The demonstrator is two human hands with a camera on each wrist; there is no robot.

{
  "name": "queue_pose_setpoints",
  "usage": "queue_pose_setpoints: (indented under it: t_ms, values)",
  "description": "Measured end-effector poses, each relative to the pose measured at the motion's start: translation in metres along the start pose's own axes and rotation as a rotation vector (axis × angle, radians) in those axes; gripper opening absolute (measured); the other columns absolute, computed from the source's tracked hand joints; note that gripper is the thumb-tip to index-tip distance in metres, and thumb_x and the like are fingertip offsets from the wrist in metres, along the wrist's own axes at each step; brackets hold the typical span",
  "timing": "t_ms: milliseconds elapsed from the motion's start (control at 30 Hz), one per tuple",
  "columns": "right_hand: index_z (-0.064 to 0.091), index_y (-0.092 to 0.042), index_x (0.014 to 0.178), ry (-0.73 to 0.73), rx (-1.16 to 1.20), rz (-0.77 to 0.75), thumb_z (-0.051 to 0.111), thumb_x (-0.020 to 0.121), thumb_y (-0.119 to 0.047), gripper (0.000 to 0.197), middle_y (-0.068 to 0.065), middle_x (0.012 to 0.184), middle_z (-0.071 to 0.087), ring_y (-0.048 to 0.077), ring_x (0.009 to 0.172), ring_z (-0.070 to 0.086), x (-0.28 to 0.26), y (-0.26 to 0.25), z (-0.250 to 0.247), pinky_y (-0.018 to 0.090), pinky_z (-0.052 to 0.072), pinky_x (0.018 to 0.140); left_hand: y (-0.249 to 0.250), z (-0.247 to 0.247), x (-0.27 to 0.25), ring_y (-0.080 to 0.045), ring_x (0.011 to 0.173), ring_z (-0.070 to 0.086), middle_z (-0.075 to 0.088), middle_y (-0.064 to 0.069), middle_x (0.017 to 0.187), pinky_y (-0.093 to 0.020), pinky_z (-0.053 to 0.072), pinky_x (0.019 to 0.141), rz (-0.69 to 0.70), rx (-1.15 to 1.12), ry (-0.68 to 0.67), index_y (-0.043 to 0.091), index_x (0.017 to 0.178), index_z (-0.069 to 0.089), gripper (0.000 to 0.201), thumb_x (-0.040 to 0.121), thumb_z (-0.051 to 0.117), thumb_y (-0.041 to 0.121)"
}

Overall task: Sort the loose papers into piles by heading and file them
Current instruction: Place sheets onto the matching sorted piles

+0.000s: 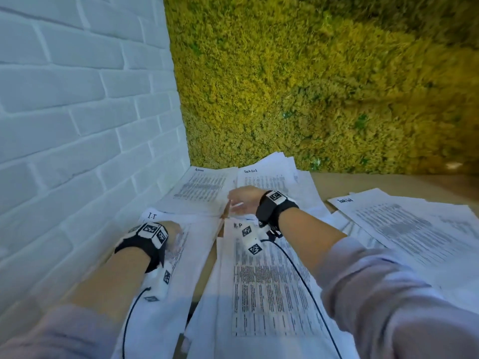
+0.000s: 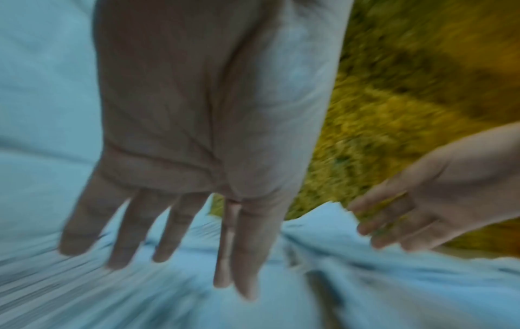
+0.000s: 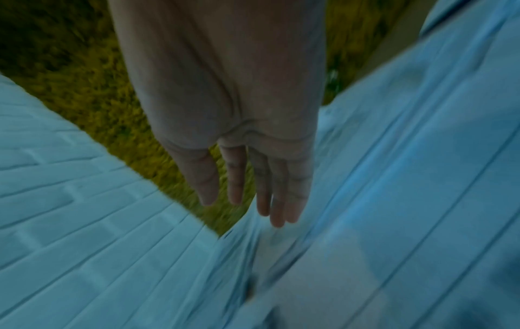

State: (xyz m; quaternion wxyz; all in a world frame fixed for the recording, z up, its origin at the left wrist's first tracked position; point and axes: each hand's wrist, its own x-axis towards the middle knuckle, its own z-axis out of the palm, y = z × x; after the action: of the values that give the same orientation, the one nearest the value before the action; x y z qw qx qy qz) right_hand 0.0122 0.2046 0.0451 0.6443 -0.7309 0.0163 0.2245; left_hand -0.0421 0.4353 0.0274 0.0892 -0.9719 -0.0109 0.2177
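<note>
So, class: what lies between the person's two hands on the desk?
In the head view, between the left hand and right hand lie overlapping printed papers, with a thin strip of brown desk showing between them.

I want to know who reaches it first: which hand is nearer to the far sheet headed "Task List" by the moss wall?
Right. The right hand hovers at the sheet's near-left corner; the left hand lies nearer, over another sheet.

White brick wall (image 1: 64, 104) left, yellow-green moss wall (image 1: 311, 79) behind, seemingly wooden tabletop (image 1: 388, 181)
</note>
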Motion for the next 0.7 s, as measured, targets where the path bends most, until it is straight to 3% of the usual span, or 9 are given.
queue_pose_setpoints:
  t_ms: [67, 133, 200, 267, 367, 433, 533, 600, 700]
  values:
    - [0.052, -0.010, 0.121, 0.058, -0.067, 0.011, 0.059, 0.097, -0.020, 0.026, 0.010, 0.101, 0.057, 0.027, 0.081, 0.060, -0.031, 0.004, -0.042, 0.037, 0.052, 0.078, 0.029, -0.026, -0.010, -0.023, 0.129, 0.047, 0.046, -0.007, 0.144, -0.031, 0.038, 0.104, 0.059, -0.038, 0.086, 0.010, 0.136, 0.051, 0.043, 0.096, 0.055, 0.024]
    - [0.051, -0.013, 0.124, 0.227, -0.186, 0.042, 0.061, 0.096, -0.026, 0.032, 0.010, 0.106, 0.058, 0.029, 0.090, 0.061, -0.052, 0.019, -0.106, 0.038, 0.051, 0.081, 0.080, -0.058, -0.029, -0.022, 0.126, 0.048, 0.044, -0.005, 0.144, -0.033, 0.041, 0.103, 0.241, -0.126, 0.140, 0.015, 0.136, 0.050, 0.042, 0.097, 0.053, 0.029]
    - [0.056, -0.011, 0.121, 0.356, -0.417, 0.102, 0.075, 0.083, -0.042, 0.053, 0.012, 0.107, 0.060, 0.036, 0.101, 0.060, -0.065, 0.041, -0.179, 0.043, 0.050, 0.084, 0.140, -0.088, -0.056, -0.021, 0.121, 0.052, 0.048, -0.002, 0.139, -0.035, 0.044, 0.100, 0.465, -0.309, 0.195, 0.020, 0.135, 0.049, 0.039, 0.097, 0.052, 0.029]
    - [0.056, -0.008, 0.128, 0.431, -0.811, 0.272, 0.072, 0.075, -0.058, 0.074, 0.016, 0.129, 0.057, 0.038, 0.118, 0.055, -0.108, 0.056, -0.218, 0.042, 0.046, 0.093, 0.197, -0.103, -0.085, -0.019, 0.116, 0.057, 0.053, -0.003, 0.131, -0.032, 0.047, 0.095, 0.650, -0.526, 0.070, 0.018, 0.133, 0.049, 0.037, 0.098, 0.052, 0.027]
    - [0.031, -0.016, 0.151, 0.341, -1.186, 0.495, 0.056, 0.087, -0.061, 0.081, 0.009, 0.155, 0.033, 0.029, 0.138, 0.038, -0.160, 0.091, -0.261, 0.034, 0.033, 0.109, 0.271, -0.098, -0.105, -0.018, 0.115, 0.058, 0.053, -0.002, 0.129, -0.028, 0.048, 0.095, 0.767, -0.645, -0.209, 0.013, 0.134, 0.047, 0.041, 0.097, 0.053, 0.030]
    - [0.020, -0.026, 0.155, 0.281, -1.220, 0.542, 0.055, 0.086, -0.064, 0.086, 0.004, 0.159, 0.025, 0.026, 0.142, 0.031, -0.183, 0.107, -0.274, 0.037, 0.029, 0.114, 0.311, -0.082, -0.096, -0.022, 0.119, 0.056, 0.049, -0.008, 0.136, -0.032, 0.048, 0.099, 0.773, -0.650, -0.313, 0.010, 0.138, 0.044, 0.047, 0.097, 0.054, 0.030]
    - [0.039, -0.009, 0.145, 0.325, -1.281, 0.458, 0.062, 0.086, -0.057, 0.079, 0.010, 0.141, 0.051, 0.027, 0.126, 0.052, -0.190, 0.118, -0.281, 0.036, 0.043, 0.101, 0.350, -0.057, -0.079, -0.023, 0.108, 0.059, 0.047, -0.020, 0.138, -0.033, 0.048, 0.100, 0.674, -0.769, -0.363, 0.008, 0.127, 0.053, 0.037, 0.095, 0.058, 0.025]
    - [0.046, -0.008, 0.138, 0.319, -1.258, 0.417, 0.068, 0.080, -0.056, 0.079, 0.009, 0.135, 0.057, 0.027, 0.118, 0.058, -0.190, 0.122, -0.276, 0.039, 0.048, 0.098, 0.367, -0.047, -0.071, -0.023, 0.106, 0.061, 0.050, -0.020, 0.137, -0.034, 0.048, 0.099, 0.605, -0.827, -0.382, 0.006, 0.128, 0.053, 0.036, 0.096, 0.056, 0.022]
    - [0.042, -0.018, 0.141, 0.247, -1.276, 0.423, 0.070, 0.072, -0.063, 0.087, 0.002, 0.140, 0.051, 0.026, 0.124, 0.052, -0.185, 0.127, -0.278, 0.040, 0.044, 0.102, 0.377, -0.043, -0.074, -0.021, 0.100, 0.060, 0.058, -0.010, 0.125, -0.029, 0.050, 0.086, 0.568, -0.484, -0.183, 0.007, 0.146, 0.033, 0.073, 0.089, 0.063, 0.041]
